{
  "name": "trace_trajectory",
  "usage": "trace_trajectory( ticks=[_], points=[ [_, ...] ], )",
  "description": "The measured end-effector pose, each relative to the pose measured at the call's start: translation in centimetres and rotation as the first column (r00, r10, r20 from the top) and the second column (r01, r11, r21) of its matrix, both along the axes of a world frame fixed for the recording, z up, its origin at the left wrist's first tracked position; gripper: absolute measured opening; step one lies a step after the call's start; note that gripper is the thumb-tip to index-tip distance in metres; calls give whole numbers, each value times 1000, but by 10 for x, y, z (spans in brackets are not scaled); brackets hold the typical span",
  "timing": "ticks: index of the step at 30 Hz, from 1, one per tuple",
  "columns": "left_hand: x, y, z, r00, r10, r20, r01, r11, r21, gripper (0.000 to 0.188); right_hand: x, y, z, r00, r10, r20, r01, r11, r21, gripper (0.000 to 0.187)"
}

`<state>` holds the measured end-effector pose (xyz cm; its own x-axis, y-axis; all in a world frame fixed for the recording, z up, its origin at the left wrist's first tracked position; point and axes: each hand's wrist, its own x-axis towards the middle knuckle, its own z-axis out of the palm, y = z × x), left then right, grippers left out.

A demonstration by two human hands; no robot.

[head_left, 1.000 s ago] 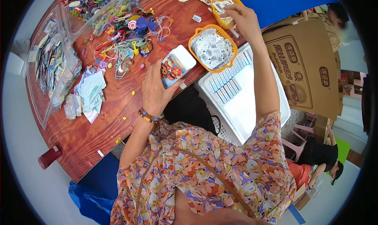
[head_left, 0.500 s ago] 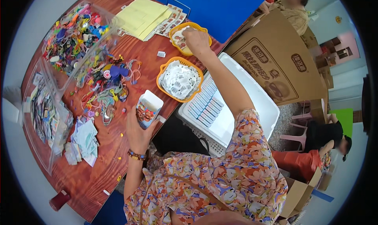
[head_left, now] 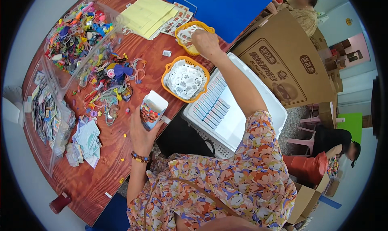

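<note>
My left hand (head_left: 141,137) is wrapped round a small printed cardboard box (head_left: 150,117) whose white top flap (head_left: 157,99) stands open. I hold the box tilted at the table's near edge. My right hand (head_left: 205,43) reaches into a small yellow basket (head_left: 197,24) of printed paper pieces. Its fingers are curled downward, and their tips and anything between them are hidden. Closer to me, a second yellow basket (head_left: 165,79) is heaped with small white packets (head_left: 186,80).
Clear bins (head_left: 60,85) of colourful trinkets and folded papers stand at the left, with loose trinkets (head_left: 117,75) and cards (head_left: 86,138) beside them. Yellow sheets (head_left: 141,17) lie at the back. A white tub (head_left: 242,114) holds rows of small boxes. A large carton (head_left: 283,61) stands right.
My right hand stays in the small basket, its fingers shifted slightly. The left hand keeps hold of the box. The whole view has moved a little.
</note>
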<state>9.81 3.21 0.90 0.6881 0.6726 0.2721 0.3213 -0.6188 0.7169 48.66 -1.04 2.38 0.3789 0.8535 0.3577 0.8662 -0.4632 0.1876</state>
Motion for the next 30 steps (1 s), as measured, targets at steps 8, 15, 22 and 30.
trace_trajectory(
  ticks=[8, 15, 22, 30],
  points=[
    [0, 0, 4, 1000, 9, 5, -9, 1000, 26, 80, 27, -27, 27, 891, -13, -453, 56, 995, 82, 25],
    [4, 5, 0, 993, 109, 45, -112, 991, 78, 79, -120, -19, 87, 352, 384, -854, 71, 899, 433, 14],
    [-5, 8, 7, 987, 145, 74, -153, 982, 107, 81, -220, -10, 62, 594, 466, -656, -202, 876, 439, 9],
    [-20, 13, 3, 963, 238, 124, -249, 964, 87, 81, -251, -2, 68, 634, 482, -605, -364, 876, 317, 15]
  ],
)
